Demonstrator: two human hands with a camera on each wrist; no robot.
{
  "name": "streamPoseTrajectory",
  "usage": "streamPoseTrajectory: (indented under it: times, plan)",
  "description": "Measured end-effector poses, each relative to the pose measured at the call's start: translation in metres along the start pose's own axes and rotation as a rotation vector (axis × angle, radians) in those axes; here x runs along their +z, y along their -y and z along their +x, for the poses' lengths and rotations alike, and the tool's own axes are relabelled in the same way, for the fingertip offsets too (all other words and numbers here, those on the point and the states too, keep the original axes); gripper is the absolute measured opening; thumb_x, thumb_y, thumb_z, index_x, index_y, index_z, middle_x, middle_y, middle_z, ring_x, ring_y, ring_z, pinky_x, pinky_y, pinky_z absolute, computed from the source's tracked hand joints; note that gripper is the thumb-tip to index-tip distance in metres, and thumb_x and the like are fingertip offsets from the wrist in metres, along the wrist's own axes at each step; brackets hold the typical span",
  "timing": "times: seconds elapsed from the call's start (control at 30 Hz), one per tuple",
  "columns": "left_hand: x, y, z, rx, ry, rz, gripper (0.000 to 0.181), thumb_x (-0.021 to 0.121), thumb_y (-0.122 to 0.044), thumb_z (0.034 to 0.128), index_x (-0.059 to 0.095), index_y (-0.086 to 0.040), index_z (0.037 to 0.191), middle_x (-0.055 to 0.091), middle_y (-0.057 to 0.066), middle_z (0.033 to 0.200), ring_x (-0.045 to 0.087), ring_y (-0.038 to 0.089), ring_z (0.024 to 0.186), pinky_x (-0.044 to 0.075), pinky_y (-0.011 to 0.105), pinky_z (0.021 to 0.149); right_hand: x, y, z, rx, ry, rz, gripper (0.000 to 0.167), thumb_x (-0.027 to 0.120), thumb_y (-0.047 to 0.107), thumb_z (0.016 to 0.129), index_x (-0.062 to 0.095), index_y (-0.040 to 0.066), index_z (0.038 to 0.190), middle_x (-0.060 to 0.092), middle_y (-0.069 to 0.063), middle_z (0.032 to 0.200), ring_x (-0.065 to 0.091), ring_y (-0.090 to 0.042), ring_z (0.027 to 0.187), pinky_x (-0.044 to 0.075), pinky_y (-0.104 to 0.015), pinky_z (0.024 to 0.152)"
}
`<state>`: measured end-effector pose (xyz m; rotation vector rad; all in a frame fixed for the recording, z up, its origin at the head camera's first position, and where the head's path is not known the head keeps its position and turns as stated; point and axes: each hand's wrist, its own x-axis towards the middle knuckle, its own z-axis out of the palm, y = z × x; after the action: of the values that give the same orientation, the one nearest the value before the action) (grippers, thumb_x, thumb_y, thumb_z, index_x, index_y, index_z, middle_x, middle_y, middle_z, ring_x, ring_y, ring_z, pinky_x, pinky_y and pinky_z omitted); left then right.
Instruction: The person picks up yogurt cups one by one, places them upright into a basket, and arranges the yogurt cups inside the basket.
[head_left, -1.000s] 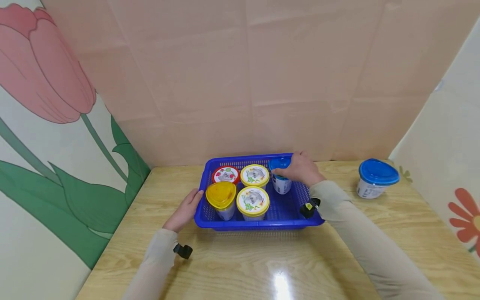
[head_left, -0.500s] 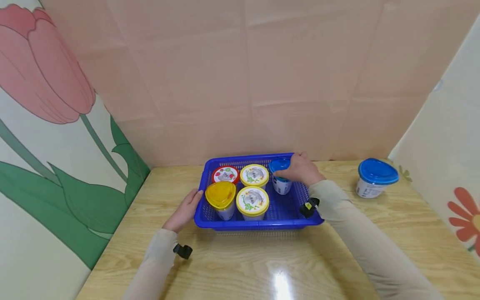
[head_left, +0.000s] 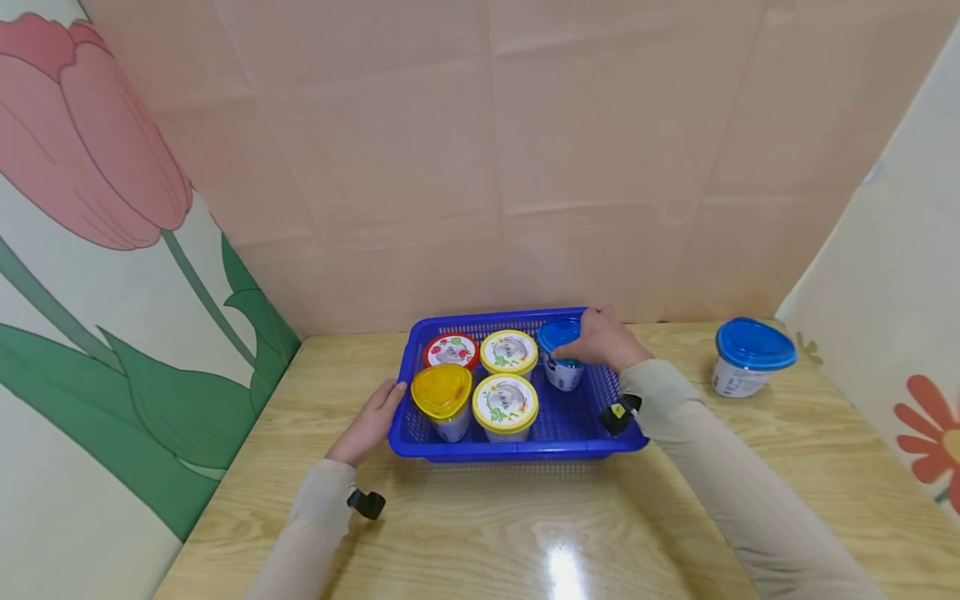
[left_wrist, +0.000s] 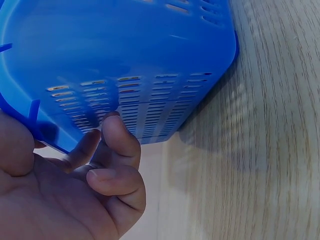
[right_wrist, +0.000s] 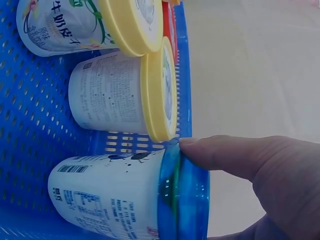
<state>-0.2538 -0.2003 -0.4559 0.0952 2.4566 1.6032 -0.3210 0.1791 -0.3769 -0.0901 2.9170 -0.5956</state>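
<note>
A blue plastic basket (head_left: 525,450) stands on the wooden table. My left hand (head_left: 369,425) grips its left rim; the left wrist view shows curled fingers (left_wrist: 122,137) below the rim by the slotted side wall. In the basket's back right part, my right hand (head_left: 606,337) holds a blue-lidded yogurt tub (head_left: 564,373) by its lid. In the right wrist view my thumb (right_wrist: 220,155) presses the lid's edge; the other fingers are mostly hidden. The tub (right_wrist: 107,195) stands beside a yellow-lidded tub (right_wrist: 110,95).
Also in the basket are a red-lidded tub (head_left: 452,348), a tub with a domed yellow lid (head_left: 442,390) and two flat yellow-lidded tubs, one at the front (head_left: 506,402). Another blue-lidded tub (head_left: 750,354) stands on the table to the right. A paper-covered wall (head_left: 495,167) rises behind.
My right thumb and the blue-lidded tub have shifted very slightly, with a bit more of the lid showing. The left hand and the basket stay in place.
</note>
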Motion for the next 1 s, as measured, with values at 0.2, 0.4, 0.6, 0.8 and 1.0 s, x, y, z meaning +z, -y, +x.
streamPoseTrajectory:
  times: [0.2,0.4,0.6,0.8,1.0]
  plan:
    - [0.0001,0.0012,0.0,0.003,0.0,0.004,0.054,0.028,-0.048,0.1091,0.041,-0.01,0.146,0.059,0.014,0.131,0.062,0.027,0.113,0.049,0.049,0.101,0.0011,-0.0013,0.001,0.019,0.01,0.01,0.103,0.074,0.052,0.084,0.028,-0.017,0.145,0.033,-0.038,0.143,0.045,-0.05,0.125,0.041,-0.062,0.103]
    - [0.0002,0.004,0.0017,0.014,0.002,-0.002,0.054,0.028,-0.047,0.1094,0.042,-0.009,0.145,0.06,0.016,0.129,0.063,0.026,0.11,0.051,0.048,0.098,0.005,-0.0013,0.0035,0.037,-0.02,0.012,0.104,0.073,0.055,0.083,0.03,-0.016,0.145,0.038,-0.037,0.139,0.045,-0.049,0.124,0.042,-0.063,0.102]
    - [0.0006,0.0053,0.0021,0.017,0.009,-0.034,0.051,0.029,-0.045,0.1096,0.043,-0.009,0.142,0.062,0.015,0.124,0.066,0.025,0.103,0.056,0.044,0.091,0.0071,-0.0013,0.0039,0.042,-0.03,0.025,0.106,0.074,0.057,0.082,0.029,-0.015,0.146,0.038,-0.037,0.139,0.045,-0.05,0.125,0.042,-0.063,0.102]
    - [0.0011,0.004,0.0002,0.016,0.005,-0.033,0.051,0.03,-0.045,0.1096,0.044,-0.009,0.143,0.062,0.015,0.125,0.066,0.026,0.105,0.054,0.045,0.093,0.0072,-0.003,0.0042,0.04,-0.022,0.029,0.11,0.073,0.059,0.082,0.025,-0.016,0.147,0.035,-0.038,0.143,0.043,-0.051,0.128,0.04,-0.064,0.104]
    - [-0.0002,0.0007,-0.0007,-0.003,0.007,-0.021,0.053,0.028,-0.047,0.1092,0.041,-0.01,0.145,0.061,0.015,0.128,0.064,0.027,0.11,0.051,0.047,0.098,0.0042,-0.0031,0.0033,0.023,-0.024,0.03,0.109,0.073,0.057,0.083,0.025,-0.016,0.148,0.035,-0.039,0.143,0.042,-0.052,0.129,0.039,-0.063,0.105]
